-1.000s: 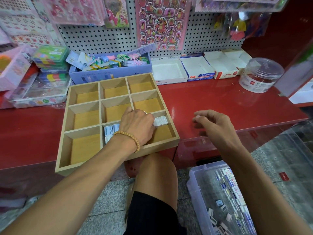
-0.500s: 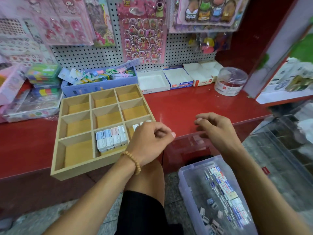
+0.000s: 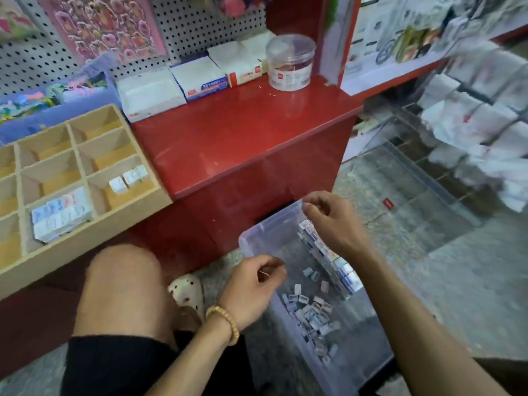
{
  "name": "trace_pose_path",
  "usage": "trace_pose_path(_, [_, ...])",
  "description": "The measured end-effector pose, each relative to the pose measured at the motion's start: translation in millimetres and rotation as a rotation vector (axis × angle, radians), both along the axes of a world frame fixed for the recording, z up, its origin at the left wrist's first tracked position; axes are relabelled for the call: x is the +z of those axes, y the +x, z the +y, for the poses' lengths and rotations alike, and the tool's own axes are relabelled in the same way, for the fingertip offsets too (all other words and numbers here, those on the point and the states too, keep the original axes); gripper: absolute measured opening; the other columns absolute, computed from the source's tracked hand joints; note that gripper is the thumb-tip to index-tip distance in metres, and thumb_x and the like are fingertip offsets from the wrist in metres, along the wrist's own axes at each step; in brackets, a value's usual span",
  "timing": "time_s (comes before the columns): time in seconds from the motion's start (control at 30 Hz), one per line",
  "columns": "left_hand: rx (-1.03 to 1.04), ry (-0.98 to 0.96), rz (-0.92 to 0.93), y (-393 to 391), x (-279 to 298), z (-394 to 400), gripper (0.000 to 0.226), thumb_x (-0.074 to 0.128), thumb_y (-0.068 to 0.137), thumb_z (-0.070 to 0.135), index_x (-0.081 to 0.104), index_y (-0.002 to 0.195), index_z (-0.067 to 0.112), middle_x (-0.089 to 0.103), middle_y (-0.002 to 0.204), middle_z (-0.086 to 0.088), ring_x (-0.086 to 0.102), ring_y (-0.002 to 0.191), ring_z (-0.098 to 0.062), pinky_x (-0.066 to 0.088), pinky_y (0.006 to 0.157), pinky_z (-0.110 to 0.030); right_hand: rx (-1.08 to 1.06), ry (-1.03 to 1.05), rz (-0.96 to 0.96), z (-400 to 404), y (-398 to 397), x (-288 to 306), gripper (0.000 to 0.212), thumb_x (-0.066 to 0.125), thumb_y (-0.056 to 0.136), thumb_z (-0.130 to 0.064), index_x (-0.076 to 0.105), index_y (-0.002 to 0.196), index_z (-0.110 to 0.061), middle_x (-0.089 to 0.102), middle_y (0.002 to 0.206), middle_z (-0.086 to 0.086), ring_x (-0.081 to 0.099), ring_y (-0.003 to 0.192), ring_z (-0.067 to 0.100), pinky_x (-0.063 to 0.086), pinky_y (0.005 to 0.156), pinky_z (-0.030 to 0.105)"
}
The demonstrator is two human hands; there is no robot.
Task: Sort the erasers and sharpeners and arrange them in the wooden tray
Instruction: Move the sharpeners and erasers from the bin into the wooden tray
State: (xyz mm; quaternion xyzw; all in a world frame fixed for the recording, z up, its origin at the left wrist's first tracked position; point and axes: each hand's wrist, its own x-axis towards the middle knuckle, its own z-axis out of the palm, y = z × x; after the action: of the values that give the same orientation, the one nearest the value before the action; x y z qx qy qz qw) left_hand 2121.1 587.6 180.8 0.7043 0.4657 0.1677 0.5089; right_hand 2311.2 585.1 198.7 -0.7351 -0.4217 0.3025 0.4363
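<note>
Both hands over clear plastic bin (image 3: 257,235) on floor: left hand (image 3: 251,287) loosely curled at near-left rim, gripping nothing; right hand (image 3: 334,224) curled above far rim, contents hidden, grip undeterminable. Loose erasers and sharpeners (image 3: 311,307) lay in bin between hands; wooden tray (image 3: 85,241) on red counter (image 3: 243,132) up-left of left hand, partly filled, knee (image 3: 123,281) between. Versus 0.5 s before: hands dropped from counter edge into bin.

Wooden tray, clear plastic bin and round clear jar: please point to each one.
Wooden tray (image 3: 94,232), head view, on its front wall.
Clear plastic bin (image 3: 271,224), head view, on its far rim.
Round clear jar (image 3: 290,62), head view, on its side wall.
</note>
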Motion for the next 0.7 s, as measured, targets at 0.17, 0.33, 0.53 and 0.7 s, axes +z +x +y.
trace_pose_path(0.17, [0.067,-0.028,0.072,27,-56,-17,0.012,0.065,0.091,0.023,0.069,0.08,0.028,0.067,0.069,0.009,0.059,0.065,0.0,0.047,0.065,-0.019,-0.034,-0.121,0.063,-17,32,-68,0.02,0.056,0.094,-0.009,0.066,0.092,0.009,0.065,0.087,0.03,0.054,0.066,0.03,0.044,0.07,0.043])
trace_pose_path(0.33, [0.13,0.19,0.234,42,-103,-6,0.018,0.058,0.095,0.031,0.068,0.098,0.017,0.063,0.096,0.004,0.058,0.086,-0.004,0.048,0.079,-0.022,0.026,-0.216,0.052,-27,39,-146,0.017,0.053,0.097,-0.019,0.067,0.089,-0.014,0.059,0.068,-0.009,0.055,0.065,0.011,0.044,0.067,0.034])
trace_pose_path(0.53, [0.414,0.411,0.412,43,-153,0,0.039,0.047,0.091,0.038,0.06,0.117,0.013,0.052,0.12,-0.002,0.052,0.114,-0.018,0.036,0.098,-0.021,0.26,-0.388,-0.011,-20,28,-250,0.035,0.044,0.092,-0.045,0.065,0.102,-0.018,0.066,0.092,0.0,0.063,0.084,0.019,0.05,0.077,0.034])
trace_pose_path(0.7, [0.564,0.309,0.423,50,-187,-4,0.056,0.049,0.091,0.036,0.041,0.14,0.009,0.035,0.139,-0.002,0.04,0.124,-0.008,0.027,0.103,-0.008,0.523,-0.359,-0.172,10,9,-317,0.039,0.059,0.093,-0.024,0.057,0.128,-0.006,0.057,0.128,0.02,0.053,0.119,0.038,0.045,0.101,0.044])
